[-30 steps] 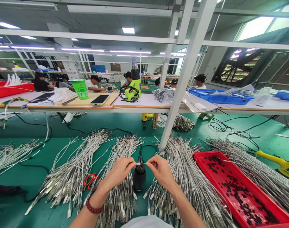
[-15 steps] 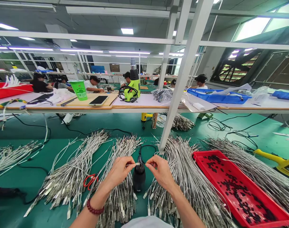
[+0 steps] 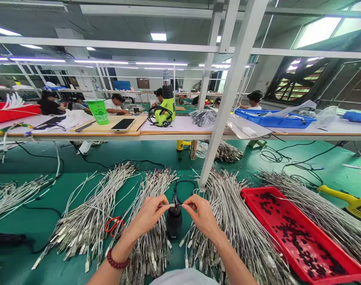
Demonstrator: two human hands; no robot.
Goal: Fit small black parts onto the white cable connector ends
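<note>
Green bench (image 3: 14,265): working surface, seen by me remotely through the head camera.
Cable bundles (image 3: 236,221): greyish-white leads fanned out on both sides of the hands, flat pale connectors at the near ends.
Red tray (image 3: 319,235): right of the hands, lying between two bundles; small black pieces (image 3: 310,259) scattered inside.
Left hand (image 3: 152,211) and right hand (image 3: 202,211): apart, thumb and fingers of each pinched on the slim workpiece.
Black cylinder (image 3: 174,227): upright below the gap between the hands.
Slim workpiece (image 3: 172,205): stretched roughly level between the fingertips, at the cylinder's top; short pale section by the left, thin darker line towards the right. I cannot tell whether it touches the cylinder; finer detail is too small.
</note>
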